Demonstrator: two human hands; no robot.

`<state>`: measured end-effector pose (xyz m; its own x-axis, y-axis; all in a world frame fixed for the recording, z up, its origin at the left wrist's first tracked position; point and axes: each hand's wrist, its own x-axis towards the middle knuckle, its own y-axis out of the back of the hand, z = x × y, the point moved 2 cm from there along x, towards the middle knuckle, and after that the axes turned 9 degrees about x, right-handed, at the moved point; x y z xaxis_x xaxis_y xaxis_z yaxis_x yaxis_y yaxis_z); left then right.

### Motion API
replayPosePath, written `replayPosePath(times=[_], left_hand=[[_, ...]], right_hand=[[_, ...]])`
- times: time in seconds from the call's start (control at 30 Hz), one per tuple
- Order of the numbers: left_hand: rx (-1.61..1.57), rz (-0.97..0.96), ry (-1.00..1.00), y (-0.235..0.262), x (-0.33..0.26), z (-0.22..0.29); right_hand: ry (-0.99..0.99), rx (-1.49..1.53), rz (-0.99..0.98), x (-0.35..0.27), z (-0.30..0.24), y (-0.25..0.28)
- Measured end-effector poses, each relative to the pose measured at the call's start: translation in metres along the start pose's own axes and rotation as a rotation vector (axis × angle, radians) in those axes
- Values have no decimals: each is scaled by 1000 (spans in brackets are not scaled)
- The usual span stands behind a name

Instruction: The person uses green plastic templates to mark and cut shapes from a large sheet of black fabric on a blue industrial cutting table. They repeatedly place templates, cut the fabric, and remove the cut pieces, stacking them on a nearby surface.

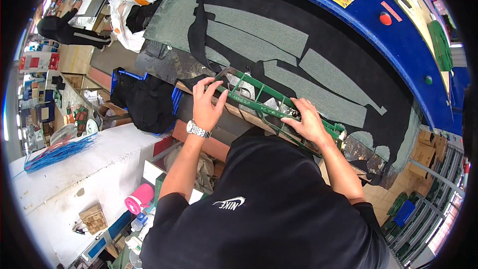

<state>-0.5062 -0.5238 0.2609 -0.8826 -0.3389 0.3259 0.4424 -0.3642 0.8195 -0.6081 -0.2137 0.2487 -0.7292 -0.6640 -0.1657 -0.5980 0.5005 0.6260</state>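
A long green metal cutting die (259, 107) with cross bars lies along the near edge of the cutting bed, just in front of my body. My left hand (206, 105) grips its left end, fingers over the far side. Farther right, my right hand (307, 122) holds the same die, with thumb and fingers on its frame. Beyond the die spreads a black sheet of material (343, 69), with several long panel-shaped openings through which the grey-green bed (259, 30) shows. A dark strip of the sheet hangs near the die's left end.
The press's blue beam (398, 50), with a red button (385, 18), curves across the far side. Left of the bed are a blue crate (176, 100) of black pieces and a white sack (119, 17). A person (64, 29) bends at the far left. Blue ties (59, 154) lie on a white surface.
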Motion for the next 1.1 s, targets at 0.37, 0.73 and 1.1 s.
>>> replayPosePath(times=[0.37, 0.73, 1.1], left_hand=[[40, -154, -102, -17, 3, -14], [-17, -232, -246, -42, 44, 55], [-53, -615, -552, -97, 30, 171]], right_hand=[[-19, -162, 120, -14, -3, 2], [-69, -292, 326, -91, 52, 41], [-11, -115, 284, -97, 76, 28]])
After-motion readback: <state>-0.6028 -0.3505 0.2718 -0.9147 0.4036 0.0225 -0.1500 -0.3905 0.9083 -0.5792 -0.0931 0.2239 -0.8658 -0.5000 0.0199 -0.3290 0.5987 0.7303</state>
